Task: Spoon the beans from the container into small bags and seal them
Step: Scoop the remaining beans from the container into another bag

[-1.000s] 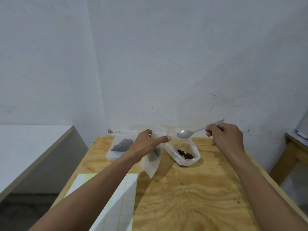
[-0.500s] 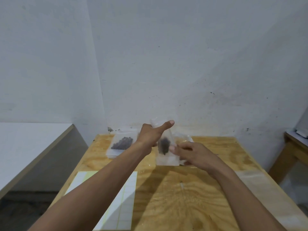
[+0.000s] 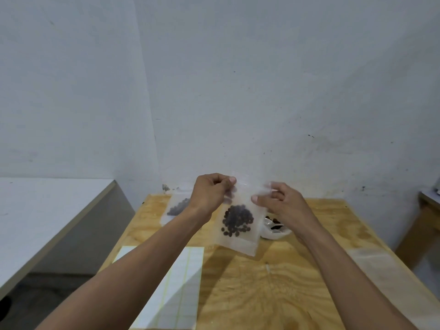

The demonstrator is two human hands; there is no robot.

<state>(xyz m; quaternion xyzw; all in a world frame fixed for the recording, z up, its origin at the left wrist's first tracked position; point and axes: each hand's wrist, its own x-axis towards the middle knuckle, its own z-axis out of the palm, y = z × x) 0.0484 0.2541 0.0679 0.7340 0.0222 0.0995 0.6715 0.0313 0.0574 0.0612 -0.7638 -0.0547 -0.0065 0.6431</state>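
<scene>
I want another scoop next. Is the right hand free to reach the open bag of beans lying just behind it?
Probably not yet: the right hand and left hand both pinch the filled small bag by its top. The open bag lies unblocked beneath the right wrist.

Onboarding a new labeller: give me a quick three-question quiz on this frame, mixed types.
1. True or false: both hands pinch the top edge of the small bag of beans, which is lifted off the wooden table.
2. Multiple choice: what lies on the table under the left forearm? A) a spoon B) a white gridded sheet C) a lid
3. Fill in: behind the left hand lies a second pouch holding dark ____.

Key: 1 true: the left hand and right hand each pinch the bag's top. 2 B. 3 beans.
</scene>
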